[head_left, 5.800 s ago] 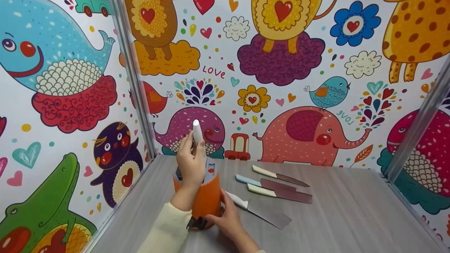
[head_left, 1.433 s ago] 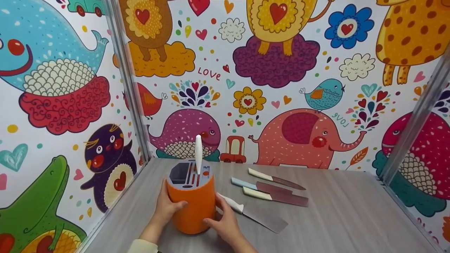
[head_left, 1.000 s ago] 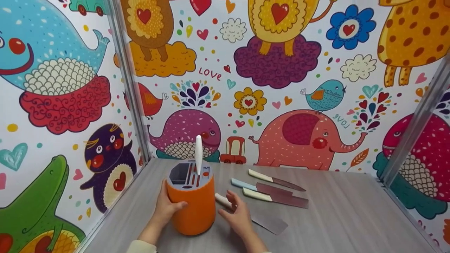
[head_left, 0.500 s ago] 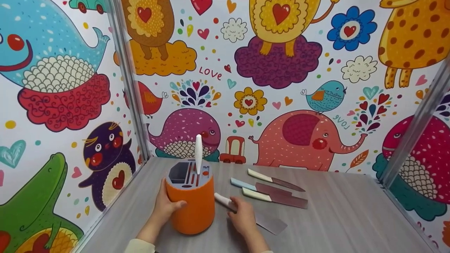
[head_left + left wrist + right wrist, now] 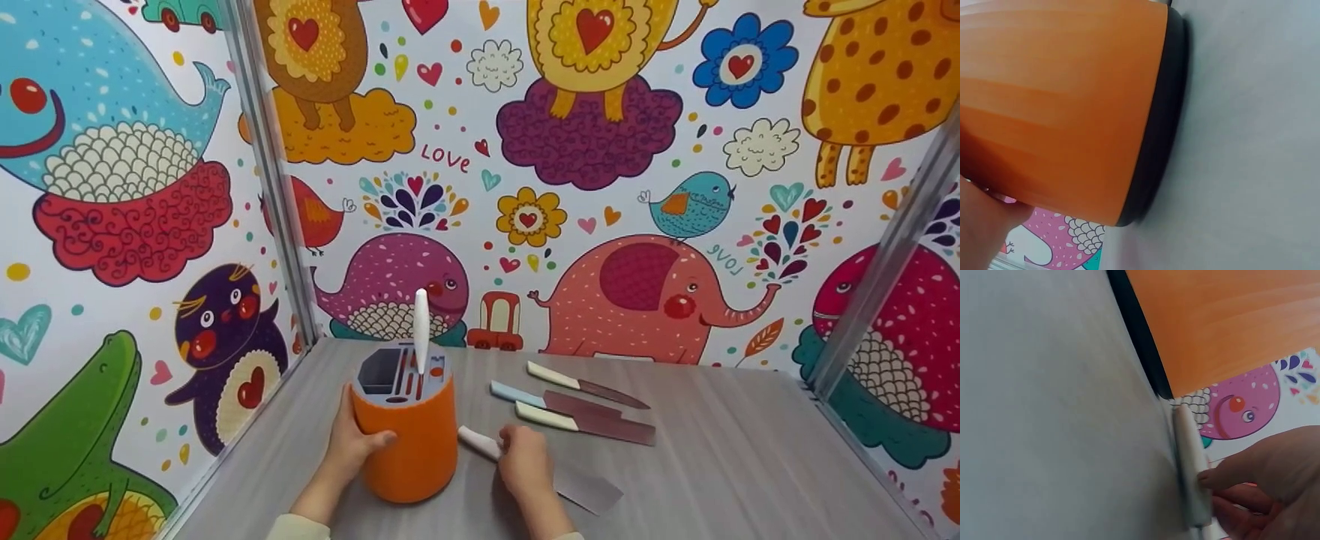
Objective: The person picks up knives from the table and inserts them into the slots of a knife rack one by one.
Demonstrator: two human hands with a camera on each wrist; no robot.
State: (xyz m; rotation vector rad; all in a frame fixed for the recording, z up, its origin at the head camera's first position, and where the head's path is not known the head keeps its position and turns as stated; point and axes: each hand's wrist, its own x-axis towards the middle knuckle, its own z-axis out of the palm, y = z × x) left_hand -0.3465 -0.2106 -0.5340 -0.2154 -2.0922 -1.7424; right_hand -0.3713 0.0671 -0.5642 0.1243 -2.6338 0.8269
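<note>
An orange knife block (image 5: 411,450) with a grey slotted top stands upright on the table, its black base showing in the left wrist view. My left hand (image 5: 351,442) grips its left side, thumb across the front. A knife with a white handle (image 5: 421,330) stands in one slot, its blade hidden. Right of the block lies a cleaver (image 5: 589,487) with a white handle. My right hand (image 5: 526,461) pinches that handle; in the right wrist view the thumb presses on the handle (image 5: 1189,467), which sits close to the tabletop.
Behind the cleaver lie a cream-handled pointed knife (image 5: 555,373), a blue-handled knife (image 5: 517,394) and a cream-handled broad knife (image 5: 546,417), blades to the right. Cartoon-printed panels (image 5: 480,187) enclose the table (image 5: 720,465) at the back and sides.
My left hand has let go of the upright white-handled knife and taken hold of the block. My right hand has left the block and moved right onto the cleaver's handle; the cleaver has shifted slightly.
</note>
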